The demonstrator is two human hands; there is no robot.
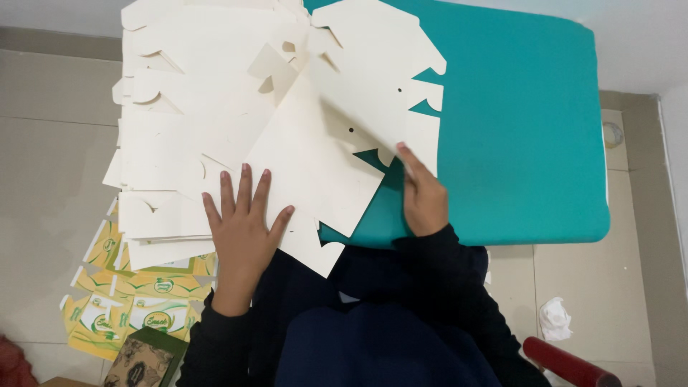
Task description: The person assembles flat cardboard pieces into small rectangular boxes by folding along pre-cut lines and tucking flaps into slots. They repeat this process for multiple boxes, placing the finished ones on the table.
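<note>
Flat and splayed, left hand presses on cream die-cut carton blanks stacked across teal table. Right hand: fingers closed, pinching the edge of the top blank. Printed yellow cartons on floor below.

A cream die-cut carton blank lies plain side up, tilted so one corner points toward 6 o'clock and hangs past the near edge of the teal counter. It bears cut notches, curved tabs and two small punched holes. Its edge at 3 o'clock is lifted slightly, casting a shadow along a fold. At 9 to 11 o'clock from it, a fanned stack of carton blanks of the same cream colour spreads over the counter's left part, flat and overlapping, partly beneath the single blank.
</note>
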